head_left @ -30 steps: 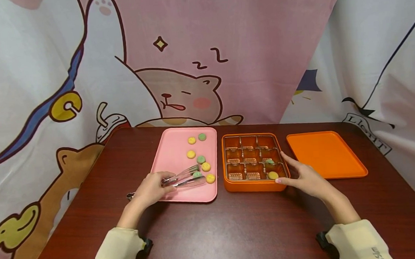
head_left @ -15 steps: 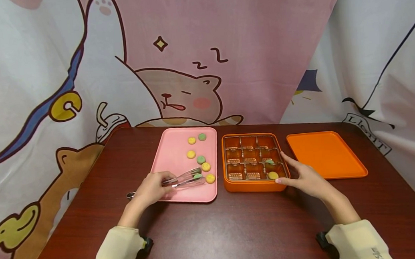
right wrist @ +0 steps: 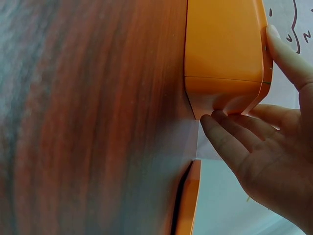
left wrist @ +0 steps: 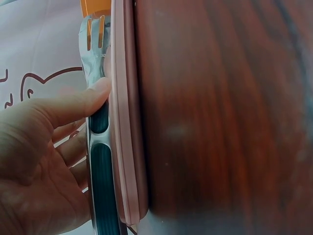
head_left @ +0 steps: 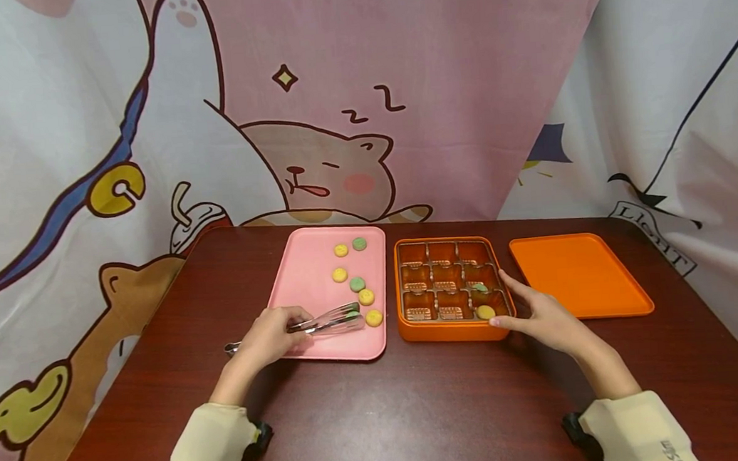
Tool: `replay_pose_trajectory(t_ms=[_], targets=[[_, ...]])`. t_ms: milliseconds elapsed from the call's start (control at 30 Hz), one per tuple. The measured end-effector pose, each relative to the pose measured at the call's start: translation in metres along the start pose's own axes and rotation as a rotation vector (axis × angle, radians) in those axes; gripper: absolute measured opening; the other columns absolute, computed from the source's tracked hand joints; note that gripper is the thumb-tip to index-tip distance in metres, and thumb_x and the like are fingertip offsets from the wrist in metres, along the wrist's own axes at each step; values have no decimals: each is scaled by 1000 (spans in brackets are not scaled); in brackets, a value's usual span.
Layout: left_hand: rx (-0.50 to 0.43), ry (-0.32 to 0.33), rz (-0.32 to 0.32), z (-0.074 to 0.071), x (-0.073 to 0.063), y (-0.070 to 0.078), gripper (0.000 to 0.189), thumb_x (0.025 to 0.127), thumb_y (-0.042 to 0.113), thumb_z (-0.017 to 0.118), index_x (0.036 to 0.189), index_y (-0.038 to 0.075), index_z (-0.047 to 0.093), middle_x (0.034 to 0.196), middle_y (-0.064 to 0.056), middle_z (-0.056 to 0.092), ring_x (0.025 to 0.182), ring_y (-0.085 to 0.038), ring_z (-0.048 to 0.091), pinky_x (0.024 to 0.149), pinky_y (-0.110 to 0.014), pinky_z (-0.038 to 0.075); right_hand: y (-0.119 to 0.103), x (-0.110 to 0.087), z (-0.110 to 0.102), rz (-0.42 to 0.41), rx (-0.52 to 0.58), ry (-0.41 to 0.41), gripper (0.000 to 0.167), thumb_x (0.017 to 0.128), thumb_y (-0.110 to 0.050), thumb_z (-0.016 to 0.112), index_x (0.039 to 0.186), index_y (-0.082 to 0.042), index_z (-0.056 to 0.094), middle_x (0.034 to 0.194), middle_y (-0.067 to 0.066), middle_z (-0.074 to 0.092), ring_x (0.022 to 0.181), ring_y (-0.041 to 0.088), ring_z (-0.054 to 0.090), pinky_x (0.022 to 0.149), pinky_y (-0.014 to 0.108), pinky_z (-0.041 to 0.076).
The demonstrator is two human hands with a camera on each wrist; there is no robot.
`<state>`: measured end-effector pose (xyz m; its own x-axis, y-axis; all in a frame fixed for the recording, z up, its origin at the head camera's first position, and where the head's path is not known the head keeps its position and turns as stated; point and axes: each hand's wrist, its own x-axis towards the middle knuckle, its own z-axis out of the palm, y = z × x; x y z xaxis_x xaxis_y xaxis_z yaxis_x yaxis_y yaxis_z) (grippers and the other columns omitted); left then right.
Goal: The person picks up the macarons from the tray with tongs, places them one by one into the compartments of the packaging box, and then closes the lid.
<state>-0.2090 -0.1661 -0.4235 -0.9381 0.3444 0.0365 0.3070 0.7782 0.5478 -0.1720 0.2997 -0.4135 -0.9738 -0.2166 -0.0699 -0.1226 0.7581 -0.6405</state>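
Observation:
My left hand (head_left: 275,334) grips metal tongs (head_left: 331,325) low over the pink tray (head_left: 303,263). Between the tong tips is a green macaron (head_left: 352,314), partly hidden by the metal. In the left wrist view, thumb and fingers hold the tongs (left wrist: 101,191) beside the tray's edge. My right hand (head_left: 545,320) holds the near right corner of an orange compartment box (head_left: 450,332), thumb on the rim and fingers against the side (right wrist: 225,93). A yellow macaron (head_left: 485,312) lies in its near right compartment; a green piece (head_left: 479,288) shows in the one behind.
Several yellow and green macarons lie on the tray, including a yellow one (head_left: 374,319) just right of the tong tips. An orange lid (head_left: 581,276) lies right of the box on the brown table (head_left: 382,415). A printed curtain (head_left: 437,97) hangs behind.
The tong arms have come closer together around the green macaron, their tips drawing nearer. The right hand and the box have not visibly moved.

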Motion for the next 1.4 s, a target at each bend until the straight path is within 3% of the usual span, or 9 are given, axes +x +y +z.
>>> replay_pose_trajectory(t_ms=[567, 933, 1167, 1400], targets=[[8, 2, -13, -1, 0, 1, 16, 81, 8, 80, 95, 15, 75, 82, 1, 71, 72, -12, 55, 66, -30, 43, 0, -2, -1, -8, 1, -1, 96, 91, -45, 69, 160, -7, 13, 157, 34, 27, 136, 49, 42, 102, 67, 40], [-3, 11, -30, -2, 3, 2, 17, 82, 10, 80, 98, 14, 75, 84, -1, 72, 73, -13, 57, 66, -30, 44, 0, -1, 0, -2, 1, -2, 97, 91, -46, 69, 160, -9, 13, 157, 34, 27, 136, 50, 41, 102, 67, 39], [2, 33, -14, -5, 8, 5, 18, 82, 10, 80, 99, 14, 76, 84, -1, 73, 71, -12, 56, 65, -29, 43, 0, 0, 0, 2, 7, -7, 97, 91, -46, 69, 160, -9, 12, 158, 33, 26, 140, 53, 33, 104, 69, 36], [-11, 49, -6, -7, 12, 9, 17, 83, 9, 78, 99, 12, 75, 87, -2, 73, 73, -13, 56, 66, -29, 43, 0, 0, 0, 8, 22, -7, 97, 91, -44, 70, 160, -8, 11, 158, 33, 26, 138, 52, 38, 103, 68, 38]])
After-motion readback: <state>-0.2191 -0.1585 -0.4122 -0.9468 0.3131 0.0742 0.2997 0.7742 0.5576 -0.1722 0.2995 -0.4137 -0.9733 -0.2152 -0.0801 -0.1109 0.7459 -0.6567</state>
